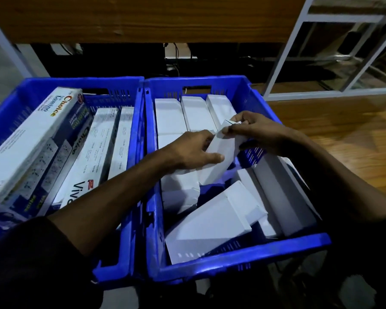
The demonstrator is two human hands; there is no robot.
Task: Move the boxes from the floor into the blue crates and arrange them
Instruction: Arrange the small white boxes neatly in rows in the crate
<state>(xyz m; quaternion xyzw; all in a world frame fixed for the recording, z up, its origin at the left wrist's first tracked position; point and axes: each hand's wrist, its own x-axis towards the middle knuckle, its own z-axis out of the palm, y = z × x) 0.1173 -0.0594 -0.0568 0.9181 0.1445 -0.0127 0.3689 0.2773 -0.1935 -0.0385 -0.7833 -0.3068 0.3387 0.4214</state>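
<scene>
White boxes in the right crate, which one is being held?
The tilted box mid-crate, gripped by both hands; the others lie untouched.
</scene>
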